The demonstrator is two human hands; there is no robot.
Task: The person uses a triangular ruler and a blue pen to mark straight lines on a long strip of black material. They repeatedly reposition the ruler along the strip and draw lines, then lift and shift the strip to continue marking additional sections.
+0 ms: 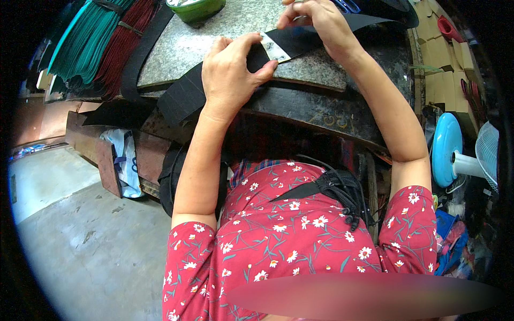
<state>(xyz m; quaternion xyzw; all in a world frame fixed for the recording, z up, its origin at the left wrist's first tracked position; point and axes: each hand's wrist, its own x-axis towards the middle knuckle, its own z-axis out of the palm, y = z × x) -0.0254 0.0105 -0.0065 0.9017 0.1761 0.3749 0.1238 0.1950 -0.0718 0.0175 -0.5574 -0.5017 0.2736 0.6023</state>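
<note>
A wide black strip (pixel 184 93) runs slantwise across the stone slab and hangs over its near left edge. On the strip lies a small white rectangular plate (pixel 275 48) with dark smudges. My left hand (pixel 227 72) rests over the strip, its index finger and thumb gripping the plate's left end at two corners. Just right of the plate, above the strip, my right hand (pixel 324 29) is closed with curled fingers. Something small seems to be between its fingertips at the picture's upper edge, but I cannot make it out.
The speckled stone slab (pixel 214 40) lies on a dark worn bench (pixel 321 115). Bundles of teal strips (pixel 85 37) and dark red strips (pixel 123 48) sit at the left. A green container (pixel 197 9) stands at the back. A blue and white fan (pixel 447 150) is at the right.
</note>
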